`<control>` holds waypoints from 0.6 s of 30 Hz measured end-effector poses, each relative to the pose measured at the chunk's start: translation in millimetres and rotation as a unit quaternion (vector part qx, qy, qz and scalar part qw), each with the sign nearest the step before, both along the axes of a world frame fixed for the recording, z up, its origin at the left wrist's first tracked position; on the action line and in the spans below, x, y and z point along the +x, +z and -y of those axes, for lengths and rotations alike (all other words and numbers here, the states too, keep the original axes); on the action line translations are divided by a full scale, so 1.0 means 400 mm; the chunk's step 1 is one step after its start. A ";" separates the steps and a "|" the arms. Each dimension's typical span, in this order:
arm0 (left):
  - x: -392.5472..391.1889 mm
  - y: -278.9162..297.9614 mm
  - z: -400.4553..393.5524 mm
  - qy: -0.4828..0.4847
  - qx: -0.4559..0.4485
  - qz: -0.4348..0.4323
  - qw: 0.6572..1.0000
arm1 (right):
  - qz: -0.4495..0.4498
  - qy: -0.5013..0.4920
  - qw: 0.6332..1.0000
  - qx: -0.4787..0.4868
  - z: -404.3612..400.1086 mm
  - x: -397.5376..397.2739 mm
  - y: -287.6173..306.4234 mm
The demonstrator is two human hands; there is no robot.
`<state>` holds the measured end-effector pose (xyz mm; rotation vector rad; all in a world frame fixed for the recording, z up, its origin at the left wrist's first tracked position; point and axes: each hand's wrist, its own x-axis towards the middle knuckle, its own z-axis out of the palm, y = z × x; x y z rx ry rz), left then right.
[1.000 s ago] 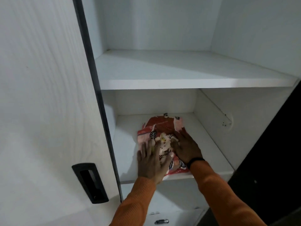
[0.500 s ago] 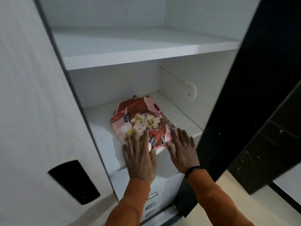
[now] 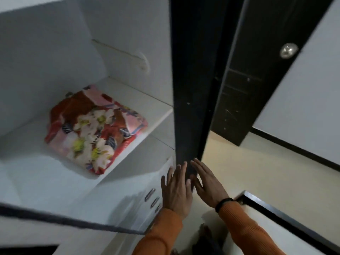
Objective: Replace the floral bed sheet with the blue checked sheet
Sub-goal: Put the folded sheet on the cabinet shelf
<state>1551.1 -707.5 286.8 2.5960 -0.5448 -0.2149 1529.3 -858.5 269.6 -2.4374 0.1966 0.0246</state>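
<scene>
Head view: both hands are held flat and free before a white wardrobe holding the folded floral sheet.

Nearest, the left hand [image 3: 176, 190] and right hand [image 3: 207, 183], in orange ribbed sleeves [image 3: 246, 229], are seen with fingers straight and loosely spread, nothing gripped, beside the wardrobe's black side edge [image 3: 189, 89]. Left of them, white drawers with metal handles [image 3: 150, 195] are stacked. Farther in, the red and pink floral bed sheet [image 3: 92, 126] is laid folded on the white shelf [image 3: 147, 102], its long axis running from the shelf's front lip toward the back wall.
</scene>
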 end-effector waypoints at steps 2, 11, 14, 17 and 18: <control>0.001 -0.012 0.065 -0.061 -0.016 -0.030 0.998 | -0.022 -0.058 0.998 0.009 0.060 -0.065 -0.043; -0.045 -0.085 0.467 -0.297 0.017 -0.230 0.927 | -0.120 -0.349 0.925 0.094 0.297 -0.410 -0.166; -0.074 -0.073 0.596 -0.350 0.044 -0.263 0.898 | -0.122 -0.437 0.882 0.128 0.363 -0.484 -0.175; -0.103 -0.065 0.717 -0.371 0.053 -0.310 0.874 | -0.114 -0.507 0.840 0.157 0.426 -0.532 -0.180; -0.113 -0.062 0.757 -0.383 0.057 -0.315 0.867 | -0.112 -0.525 0.827 0.164 0.449 -0.546 -0.185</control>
